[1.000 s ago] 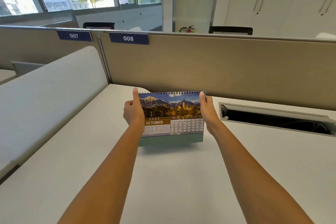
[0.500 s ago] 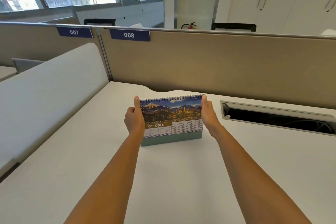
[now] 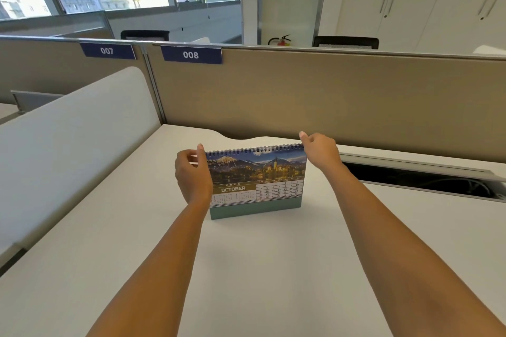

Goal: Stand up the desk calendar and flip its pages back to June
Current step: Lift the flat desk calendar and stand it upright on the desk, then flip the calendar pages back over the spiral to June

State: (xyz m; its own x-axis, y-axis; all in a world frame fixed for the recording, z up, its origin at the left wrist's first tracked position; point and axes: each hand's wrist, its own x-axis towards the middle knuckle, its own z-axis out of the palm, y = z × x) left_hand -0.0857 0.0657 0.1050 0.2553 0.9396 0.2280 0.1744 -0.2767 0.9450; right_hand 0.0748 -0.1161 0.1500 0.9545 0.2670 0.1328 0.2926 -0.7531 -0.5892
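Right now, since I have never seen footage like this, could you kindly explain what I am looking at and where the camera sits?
There is no machine here: a person wears one camera on the head, looking forward and down, so you see both bare arms. On the white desk stands a desk calendar, upright on its green base, showing October. The left hand is at its left edge and the right hand at the top right corner by the spiral binding; whether either grips it is unclear. Behind are a beige partition and a cable slot.
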